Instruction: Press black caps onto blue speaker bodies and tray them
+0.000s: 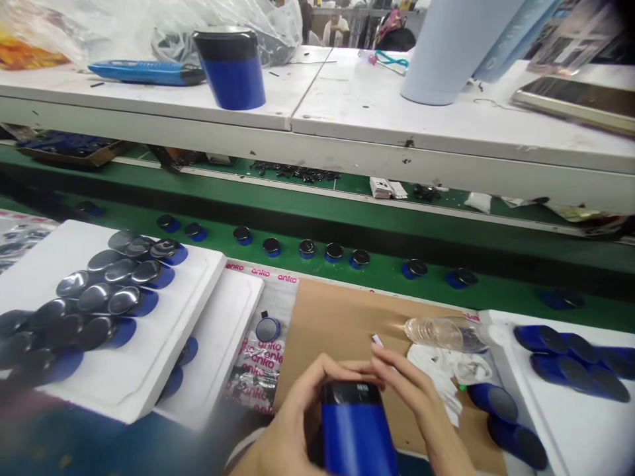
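Note:
Low in the head view, a blue cylinder with a black top band (pixel 357 430) is held upright over the brown cardboard. My left hand (pixel 292 423) wraps round its left side, fingers curled behind the top. My right hand (pixel 421 403) is at the upper right of the cylinder, its fingertips together near the back of the black rim. A small white piece (pixel 378 340) shows just beyond those fingertips; whether they touch it I cannot tell. The cardboard (pixel 337 317) lies under both hands.
White foam trays (pixel 193 291) with blue cylinders stand at left; another tray (pixel 570 423) is at right. Small black-topped blue units (pixel 271 247) line the green belt (pixel 218 241). A clear bottle (pixel 441 334) lies beyond my right hand. A white shelf (pixel 347 119) crosses above.

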The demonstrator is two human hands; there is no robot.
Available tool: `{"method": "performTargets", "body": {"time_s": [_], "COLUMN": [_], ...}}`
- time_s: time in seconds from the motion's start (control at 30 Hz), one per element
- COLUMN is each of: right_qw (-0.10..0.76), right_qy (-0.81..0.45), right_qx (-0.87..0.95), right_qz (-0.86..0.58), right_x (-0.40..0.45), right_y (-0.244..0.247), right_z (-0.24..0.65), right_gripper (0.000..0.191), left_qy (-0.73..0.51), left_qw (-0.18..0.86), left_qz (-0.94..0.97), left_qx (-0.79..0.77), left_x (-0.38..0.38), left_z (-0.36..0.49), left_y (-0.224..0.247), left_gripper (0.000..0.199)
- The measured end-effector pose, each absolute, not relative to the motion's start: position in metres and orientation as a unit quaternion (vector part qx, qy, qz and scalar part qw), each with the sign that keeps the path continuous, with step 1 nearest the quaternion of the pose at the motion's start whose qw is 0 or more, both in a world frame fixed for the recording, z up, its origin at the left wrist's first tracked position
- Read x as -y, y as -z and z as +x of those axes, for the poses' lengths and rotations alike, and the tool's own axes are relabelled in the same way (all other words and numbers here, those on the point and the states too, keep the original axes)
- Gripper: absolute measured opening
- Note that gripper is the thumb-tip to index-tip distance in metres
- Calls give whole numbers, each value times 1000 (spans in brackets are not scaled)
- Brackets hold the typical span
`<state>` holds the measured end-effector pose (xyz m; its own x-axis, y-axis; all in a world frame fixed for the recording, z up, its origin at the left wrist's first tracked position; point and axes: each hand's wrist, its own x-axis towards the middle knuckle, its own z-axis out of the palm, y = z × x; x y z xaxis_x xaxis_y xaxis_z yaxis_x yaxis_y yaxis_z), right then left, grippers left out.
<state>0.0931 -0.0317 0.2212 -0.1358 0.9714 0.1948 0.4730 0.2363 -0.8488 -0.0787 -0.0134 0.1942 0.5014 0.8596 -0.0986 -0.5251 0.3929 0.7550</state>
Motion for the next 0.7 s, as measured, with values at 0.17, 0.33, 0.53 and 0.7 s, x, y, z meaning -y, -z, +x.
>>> {"method": "performTargets", "body": {"time_s": [0.17, 0.33, 0.53, 0.7], "right_qw": [287, 265, 290, 292], "right_qy": [-407, -422, -429, -425], "right_qx": [625, 592, 580, 588], "right_qz": [-601, -634, -629, -623], "right_x": [13, 7, 11, 6], "right_y": [-141, -87, -72, -72], "right_z": [108, 104, 95, 93], "right_gripper": [43, 53, 54, 50], "left_qy": [-381, -380, -316, -256], "left_qw": [700, 469, 267, 183], "left_qz": [370, 451, 569, 610], "left_qx": [-478, -657, -711, -727], "left_x": [5, -40, -87, -83], "left_z": [-106, -119, -132, -143], "left_y": [-116, -63, -47, -39], "left_gripper": [65, 45, 42, 40]}}
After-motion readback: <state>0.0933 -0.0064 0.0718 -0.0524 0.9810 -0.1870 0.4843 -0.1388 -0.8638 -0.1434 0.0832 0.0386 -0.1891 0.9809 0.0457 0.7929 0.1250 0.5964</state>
